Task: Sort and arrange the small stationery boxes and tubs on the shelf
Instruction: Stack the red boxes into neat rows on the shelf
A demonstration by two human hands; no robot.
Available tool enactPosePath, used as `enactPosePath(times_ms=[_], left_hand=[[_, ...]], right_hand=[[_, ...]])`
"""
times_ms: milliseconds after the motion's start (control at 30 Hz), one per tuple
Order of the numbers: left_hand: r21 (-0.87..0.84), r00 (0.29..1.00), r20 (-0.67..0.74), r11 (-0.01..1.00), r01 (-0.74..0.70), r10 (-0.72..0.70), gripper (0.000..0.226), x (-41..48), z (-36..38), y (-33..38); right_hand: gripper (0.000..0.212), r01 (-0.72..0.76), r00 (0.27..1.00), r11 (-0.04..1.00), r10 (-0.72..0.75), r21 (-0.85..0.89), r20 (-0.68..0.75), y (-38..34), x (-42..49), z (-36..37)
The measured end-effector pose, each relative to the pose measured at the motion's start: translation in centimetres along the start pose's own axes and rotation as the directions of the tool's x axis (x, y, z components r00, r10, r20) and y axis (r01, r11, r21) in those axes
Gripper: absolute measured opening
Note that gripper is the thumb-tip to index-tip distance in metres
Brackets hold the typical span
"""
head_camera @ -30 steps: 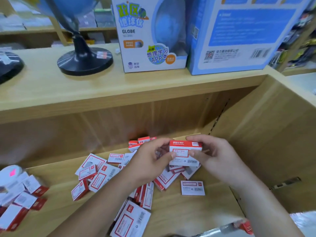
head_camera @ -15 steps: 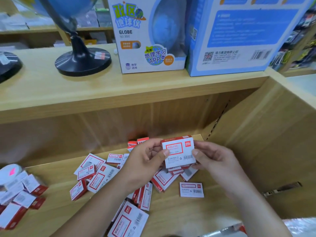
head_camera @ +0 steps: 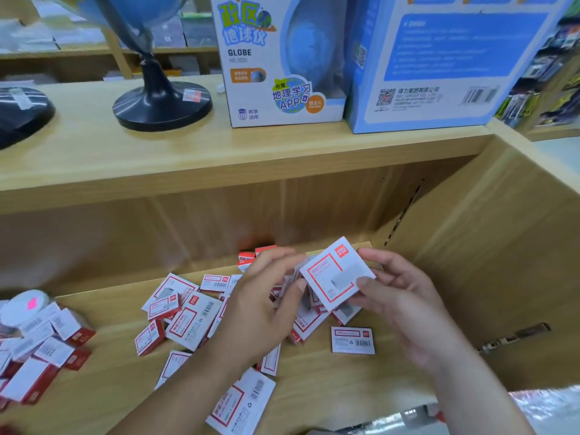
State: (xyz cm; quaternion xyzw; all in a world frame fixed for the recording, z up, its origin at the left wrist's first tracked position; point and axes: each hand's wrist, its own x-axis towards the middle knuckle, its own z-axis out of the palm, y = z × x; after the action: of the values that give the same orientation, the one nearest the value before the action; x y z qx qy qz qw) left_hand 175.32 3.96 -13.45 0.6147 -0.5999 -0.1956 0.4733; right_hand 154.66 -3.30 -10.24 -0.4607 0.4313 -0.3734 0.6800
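Two globe cartons [head_camera: 282,58], two black globe bases [head_camera: 161,105], one white tub [head_camera: 23,306], over a dozen small boxes [head_camera: 353,340].

Under the held box [head_camera: 337,273] and leftward of the grip, loose boxes [head_camera: 188,321] crowd the shelf board [head_camera: 345,387], with one lone box [head_camera: 353,340] just below the grip. Right of the grip the board lies bare up to the side wall [head_camera: 502,262]; the upper shelf [head_camera: 219,171] overhangs above, and a second heap [head_camera: 40,350] sits far left

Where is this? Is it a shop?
Probably a stationery shop: a boxed globe on the wooden shelf, heaps of identical barcoded small boxes, and stocked racks behind.
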Motion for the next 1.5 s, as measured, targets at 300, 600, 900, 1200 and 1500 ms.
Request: enactPosePath(times_ms=[300, 600, 900, 1200, 1500], left_hand=[[-0.213, 0.959, 0.121, 0.937, 0.278, -0.257, 0.032, 1.5, -0.9, 2.0], [-0.1, 0.998, 0.063, 0.995, 0.03, -0.024, 0.035, 4.7, 1.5, 2.4], [0.414, 0.933, 0.281, 0.905, 0.092, -0.224, 0.054, 3.4, 1.2, -2.4], [0.409, 0.903, 0.394, 0.912, -0.004, -0.172, 0.075, 3.5, 2.5, -3.4], [0.099, 0.942, 0.208, 0.964, 0.247, -0.262, 0.011, 3.4, 0.9, -1.9]], right_hand=[[0.038, 0.229, 0.972, 0.927, -0.202, -0.297, 0.118, -0.4, 0.0, 0.0], [0.042, 0.401, 0.837, 0.239, -0.488, -0.885, 0.247, -1.6, 3.0, -0.8], [0.036, 0.097, 0.923, 0.158, -0.383, -0.983, 0.03, 0.0, 7.6, -0.9], [0.035, 0.025, 0.918, 0.204, -0.392, -0.979, -0.059, 3.5, 9.8, -1.0], [0.029, 0.226, 0.848, 0.557, -0.517, -0.799, -0.12, 4.4, 6.6, -1.5]])
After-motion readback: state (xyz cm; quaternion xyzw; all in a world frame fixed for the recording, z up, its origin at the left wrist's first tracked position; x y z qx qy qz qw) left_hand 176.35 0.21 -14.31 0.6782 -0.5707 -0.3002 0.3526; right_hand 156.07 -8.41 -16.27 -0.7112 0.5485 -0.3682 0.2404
